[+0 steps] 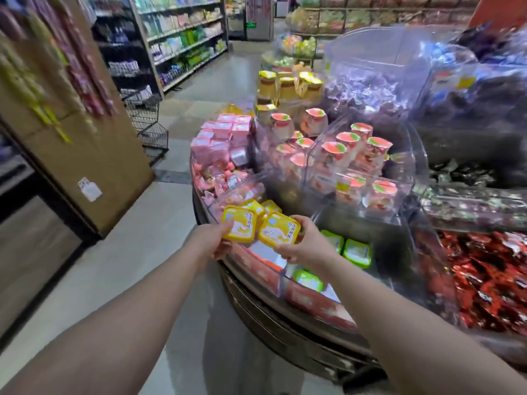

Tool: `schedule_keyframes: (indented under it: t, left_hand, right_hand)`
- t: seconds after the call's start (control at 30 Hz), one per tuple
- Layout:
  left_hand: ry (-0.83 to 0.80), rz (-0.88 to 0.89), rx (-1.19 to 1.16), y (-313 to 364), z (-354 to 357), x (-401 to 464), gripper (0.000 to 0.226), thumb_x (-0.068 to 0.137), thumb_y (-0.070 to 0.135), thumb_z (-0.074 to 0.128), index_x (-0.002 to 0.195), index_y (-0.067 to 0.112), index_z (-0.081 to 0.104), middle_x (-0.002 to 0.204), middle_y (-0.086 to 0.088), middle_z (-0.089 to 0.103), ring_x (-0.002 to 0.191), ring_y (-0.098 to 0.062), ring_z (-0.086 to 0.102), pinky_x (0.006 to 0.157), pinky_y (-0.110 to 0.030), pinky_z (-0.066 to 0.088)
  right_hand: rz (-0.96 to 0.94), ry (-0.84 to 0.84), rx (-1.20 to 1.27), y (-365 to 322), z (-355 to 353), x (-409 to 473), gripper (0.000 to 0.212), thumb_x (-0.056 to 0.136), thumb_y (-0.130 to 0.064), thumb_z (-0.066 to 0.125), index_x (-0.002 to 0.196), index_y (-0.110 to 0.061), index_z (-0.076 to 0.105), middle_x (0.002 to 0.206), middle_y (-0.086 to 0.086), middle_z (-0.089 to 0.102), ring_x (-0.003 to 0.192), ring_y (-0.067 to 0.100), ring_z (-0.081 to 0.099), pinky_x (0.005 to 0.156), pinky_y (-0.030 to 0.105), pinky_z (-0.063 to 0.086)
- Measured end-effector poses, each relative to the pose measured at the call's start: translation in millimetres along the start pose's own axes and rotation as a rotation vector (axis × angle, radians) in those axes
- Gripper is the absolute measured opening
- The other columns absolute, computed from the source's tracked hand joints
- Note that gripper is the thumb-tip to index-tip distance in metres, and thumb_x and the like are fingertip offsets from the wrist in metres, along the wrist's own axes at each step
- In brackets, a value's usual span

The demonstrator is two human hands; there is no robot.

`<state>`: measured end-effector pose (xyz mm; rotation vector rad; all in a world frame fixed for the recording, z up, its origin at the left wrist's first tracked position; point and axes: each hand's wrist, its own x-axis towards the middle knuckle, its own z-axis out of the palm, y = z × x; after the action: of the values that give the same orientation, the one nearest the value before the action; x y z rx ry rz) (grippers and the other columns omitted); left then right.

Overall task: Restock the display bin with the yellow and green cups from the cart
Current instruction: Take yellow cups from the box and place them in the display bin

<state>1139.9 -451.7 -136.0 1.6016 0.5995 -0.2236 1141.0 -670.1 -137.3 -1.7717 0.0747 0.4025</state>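
Two yellow cups are held out over the front edge of a clear display bin (281,276) in a shop aisle. The left-hand yellow cup (239,227) is gripped by the left hand (214,240), the thumb curled over its lid and the fingers (225,248) wrapped beneath. The right-hand yellow cup (279,230), touching the first at its inner edge, is grasped by the right hand (306,246), whose fingers are clenched round its far side. More yellow cups (261,207) are seen just behind, at 12 o'clock from the hands, resting in the bin. Green cups (346,248) lie in the same bin at 3 o'clock from the right hand, and another green cup (309,280) is set at 6 o'clock from it, close to the bin's front wall. Pink boxes (225,135) are stacked at 12 o'clock from the left hand, and tall cups with pink-and-green lids (352,151) are ranged in clear trays at 1 o'clock from the right hand. Red wrapped sweets (490,277) are piled at 3 o'clock. A cardboard box (85,155) stands at 10 o'clock on the floor, with stocked shelves (182,38) behind it. The picture is blurred by motion at its edges.
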Motion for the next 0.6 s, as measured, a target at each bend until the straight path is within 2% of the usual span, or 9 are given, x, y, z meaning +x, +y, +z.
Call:
schedule_keyframes:
  t: [0.07, 0.17, 0.3, 0.4, 0.5, 0.6]
  left_hand:
    - [0.027, 0.011, 0.004, 13, -12, 19, 0.029, 0.087, 0.041, 0.063, 0.086, 0.012, 0.065, 0.074, -0.009, 0.063, 0.055, -0.018, 0.055, 0.058, -0.027, 0.041]
    - [0.038, 0.016, -0.006, 32, -32, 49, 0.035, 0.087, 0.044, 0.063, 0.098, 0.01, 0.067, 0.088, -0.013, 0.069, 0.069, -0.023, 0.061, 0.062, -0.028, 0.046]
    - [0.019, 0.011, -0.032, 50, -41, 87, 0.028, 0.088, 0.042, 0.062, 0.09, 0.014, 0.064, 0.079, -0.005, 0.066, 0.062, -0.02, 0.057, 0.068, -0.031, 0.048]
    - [-0.05, 0.018, -0.007, 61, -39, 121, 0.025, 0.088, 0.042, 0.063, 0.084, 0.017, 0.064, 0.073, -0.001, 0.066, 0.063, -0.019, 0.058, 0.076, -0.034, 0.049]
    - [-0.189, 0.027, 0.041, 75, -35, 153, 0.026, 0.088, 0.04, 0.062, 0.089, 0.015, 0.066, 0.078, -0.005, 0.068, 0.067, -0.021, 0.058, 0.068, -0.03, 0.044]
    - [-0.3, 0.029, 0.07, 91, -30, 177, 0.021, 0.09, 0.036, 0.061, 0.09, 0.015, 0.064, 0.073, -0.003, 0.067, 0.058, -0.017, 0.058, 0.056, -0.024, 0.044]
  right_hand:
    - [0.015, -0.001, 0.011, -5, 9, 26, 0.078, 0.068, -0.001, 0.08, 0.13, -0.025, 0.039, 0.105, 0.016, 0.065, 0.064, 0.02, 0.063, 0.059, 0.033, 0.054]
    - [0.085, -0.023, 0.003, -7, 22, 57, 0.08, 0.066, -0.003, 0.08, 0.128, -0.028, 0.037, 0.105, 0.015, 0.062, 0.066, 0.024, 0.063, 0.062, 0.036, 0.056]
    - [0.205, -0.005, -0.04, 7, 39, 85, 0.083, 0.062, -0.003, 0.08, 0.129, -0.025, 0.037, 0.099, 0.013, 0.063, 0.06, 0.024, 0.062, 0.049, 0.028, 0.047]
    - [0.273, 0.027, -0.057, 17, 51, 102, 0.081, 0.062, 0.0, 0.078, 0.129, -0.024, 0.039, 0.098, 0.014, 0.062, 0.059, 0.023, 0.06, 0.051, 0.03, 0.048]
    - [0.33, 0.064, -0.088, 26, 64, 115, 0.083, 0.064, 0.003, 0.077, 0.129, -0.027, 0.036, 0.099, 0.012, 0.059, 0.064, 0.023, 0.06, 0.056, 0.036, 0.051]
    - [0.411, 0.115, -0.121, 32, 74, 122, 0.083, 0.062, 0.001, 0.079, 0.127, -0.026, 0.035, 0.097, 0.01, 0.058, 0.065, 0.019, 0.059, 0.05, 0.031, 0.052]
